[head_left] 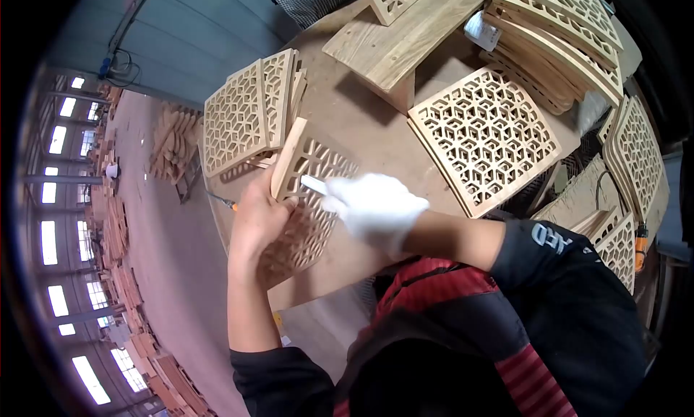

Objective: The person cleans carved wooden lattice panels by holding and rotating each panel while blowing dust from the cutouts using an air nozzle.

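Note:
My left hand point(259, 216) is bare and grips the edge of a wooden lattice panel point(307, 225), which is tilted up on its side above the table. My right hand point(376, 203) wears a white glove, and its fingers are closed on a small pale flat stick point(315, 185). The stick lies against the panel's cut-out face, close to its upper edge. The glove hides the stick's other end, and I cannot make out what kind it is. Behind the held panel leans a stack of similar lattice panels point(238, 120).
More lattice panels point(486, 135) lie flat to the right, beside a low wooden stand point(405, 37). Piled panels point(557, 55) stand at the upper right. An orange-handled tool point(640, 247) is at the far right. Wooden pieces point(173, 142) sit beyond the table's left edge.

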`<state>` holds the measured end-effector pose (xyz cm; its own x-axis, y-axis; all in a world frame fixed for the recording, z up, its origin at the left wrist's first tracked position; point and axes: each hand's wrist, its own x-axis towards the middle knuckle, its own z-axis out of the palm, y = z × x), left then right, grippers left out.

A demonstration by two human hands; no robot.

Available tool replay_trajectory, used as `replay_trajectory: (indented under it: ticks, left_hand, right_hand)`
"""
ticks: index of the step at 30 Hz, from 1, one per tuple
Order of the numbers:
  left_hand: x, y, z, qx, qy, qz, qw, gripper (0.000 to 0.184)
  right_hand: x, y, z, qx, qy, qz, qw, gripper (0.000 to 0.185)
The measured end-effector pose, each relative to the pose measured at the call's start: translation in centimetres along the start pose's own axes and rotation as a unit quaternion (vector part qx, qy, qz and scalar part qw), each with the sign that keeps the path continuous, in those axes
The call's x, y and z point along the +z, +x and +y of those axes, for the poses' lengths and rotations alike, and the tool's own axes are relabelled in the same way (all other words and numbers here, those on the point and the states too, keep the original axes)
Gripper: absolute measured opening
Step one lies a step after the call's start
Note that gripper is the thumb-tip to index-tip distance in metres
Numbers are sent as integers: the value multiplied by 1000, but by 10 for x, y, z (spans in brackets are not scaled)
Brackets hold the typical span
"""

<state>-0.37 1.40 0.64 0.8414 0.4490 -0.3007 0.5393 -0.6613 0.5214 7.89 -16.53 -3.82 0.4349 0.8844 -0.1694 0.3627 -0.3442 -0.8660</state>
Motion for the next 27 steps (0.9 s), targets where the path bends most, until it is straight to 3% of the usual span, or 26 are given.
replay_trajectory:
  ticks: [3, 4, 7, 12, 15, 16, 19, 21, 25, 27]
  left_hand:
    - [4, 2, -2, -1, -83, -12, 996, 49]
    - [4, 3, -4, 11, -69, -11, 997, 50]
    - [6, -1, 5, -14, 20, 5, 1000, 50]
    - [4, 5, -5, 10, -27, -5, 1000, 48]
    - [6, 2, -6, 33, -24, 6, 999, 48]
    - [6, 4, -3, 41, -22, 9, 999, 48]
    - [1, 2, 7, -44, -59, -21, 997, 48]
    - [-3, 12, -6, -13, -83, -25, 996, 46]
    - [-8, 18, -13, -48, -169, -41, 984, 45]
    - [-11, 21, -18, -44, -179, -37, 982, 46]
  right_hand:
    - [4, -15, 2, 18, -12, 33, 999, 26]
    - [0, -7, 1, 25, -11, 5, 1000, 27]
    - [18, 33, 8, -61, -70, 73, 993, 19]
    - [18, -4, 14, -31, 17, 71, 997, 24]
    - [18, 9, 21, -84, 10, 106, 991, 25]
    - [12, 22, 15, -80, -34, 76, 993, 25]
    - [19, 40, 10, -72, -77, 58, 993, 24]
    - [19, 14, 12, -96, 7, 95, 991, 22]
    - [5, -37, 25, -11, -41, 81, 996, 22]
    - [-2, -42, 45, -73, -28, 67, 995, 21]
